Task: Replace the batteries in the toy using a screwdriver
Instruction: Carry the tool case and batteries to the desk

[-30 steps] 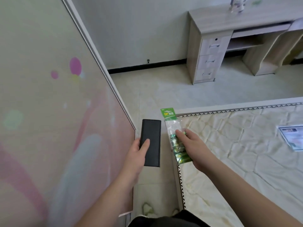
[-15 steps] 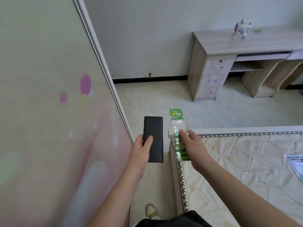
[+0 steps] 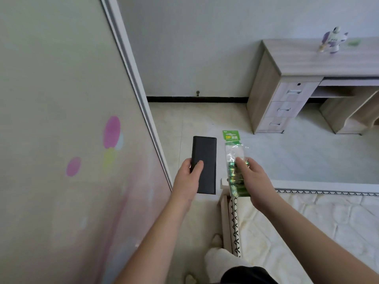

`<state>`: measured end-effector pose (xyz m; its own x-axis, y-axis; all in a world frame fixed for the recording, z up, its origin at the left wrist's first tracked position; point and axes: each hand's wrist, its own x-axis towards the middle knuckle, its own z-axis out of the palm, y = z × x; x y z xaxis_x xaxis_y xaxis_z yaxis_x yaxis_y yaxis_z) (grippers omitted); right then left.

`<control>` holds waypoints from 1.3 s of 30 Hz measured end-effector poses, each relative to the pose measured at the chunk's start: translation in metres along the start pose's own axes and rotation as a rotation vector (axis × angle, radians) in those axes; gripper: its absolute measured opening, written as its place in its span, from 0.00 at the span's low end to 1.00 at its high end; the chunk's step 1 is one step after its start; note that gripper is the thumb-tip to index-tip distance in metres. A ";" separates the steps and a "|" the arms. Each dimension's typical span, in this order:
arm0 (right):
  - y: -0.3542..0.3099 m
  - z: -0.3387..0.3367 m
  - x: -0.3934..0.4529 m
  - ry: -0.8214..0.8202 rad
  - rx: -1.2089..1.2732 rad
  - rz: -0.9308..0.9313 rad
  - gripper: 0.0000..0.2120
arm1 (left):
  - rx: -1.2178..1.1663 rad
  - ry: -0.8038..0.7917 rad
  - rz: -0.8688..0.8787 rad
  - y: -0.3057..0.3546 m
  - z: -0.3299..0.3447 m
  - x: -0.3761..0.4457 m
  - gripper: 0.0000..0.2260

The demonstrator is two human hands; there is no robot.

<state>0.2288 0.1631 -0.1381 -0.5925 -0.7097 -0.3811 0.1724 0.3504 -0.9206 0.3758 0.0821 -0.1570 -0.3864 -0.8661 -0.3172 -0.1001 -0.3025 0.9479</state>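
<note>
My left hand point(image 3: 187, 179) grips a flat black rectangular case point(image 3: 204, 163) by its lower left side, thumb on top. My right hand point(image 3: 253, 181) holds a clear plastic pack of green batteries point(image 3: 233, 160) with a green header card, fingers curled round its lower half. Both are held out in front of me above the floor. A small white and purple toy figure point(image 3: 333, 39) stands far off on the wooden desk point(image 3: 297, 62) at the upper right. No screwdriver shows in view.
A tall sliding wardrobe door point(image 3: 67, 140) with pink dots fills the left. A bed with a cream quilted mattress point(image 3: 307, 226) lies at the lower right, its corner below my right hand. Tiled floor point(image 3: 205, 117) stretches ahead toward the desk drawers point(image 3: 285, 107). My foot point(image 3: 217, 255) is below.
I have walked forward along the wardrobe and the view has risen: the bed has dropped lower and the desk with the toy has come closer. Both hands keep their holds.
</note>
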 end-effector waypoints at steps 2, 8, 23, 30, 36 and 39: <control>-0.008 -0.003 0.024 -0.007 -0.001 0.008 0.12 | 0.015 -0.004 -0.004 0.009 0.005 0.024 0.06; -0.043 -0.026 0.111 0.007 -0.042 -0.015 0.13 | 0.122 -0.072 0.037 0.046 0.041 0.106 0.06; -0.099 -0.062 0.277 0.120 0.021 0.053 0.12 | 0.162 -0.141 -0.081 0.106 0.121 0.283 0.06; -0.135 -0.059 0.371 0.293 0.030 0.027 0.11 | 0.180 -0.311 -0.074 0.141 0.175 0.410 0.08; -0.164 -0.061 0.458 0.536 0.132 0.058 0.09 | 0.253 -0.523 -0.044 0.168 0.226 0.528 0.09; -0.175 -0.063 0.488 0.634 0.172 0.108 0.09 | 0.269 -0.628 -0.030 0.179 0.244 0.566 0.09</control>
<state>-0.1406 -0.2063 -0.1575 -0.9041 -0.1606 -0.3959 0.3483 0.2597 -0.9007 -0.0846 -0.3653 -0.1599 -0.8305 -0.4391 -0.3428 -0.3122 -0.1427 0.9392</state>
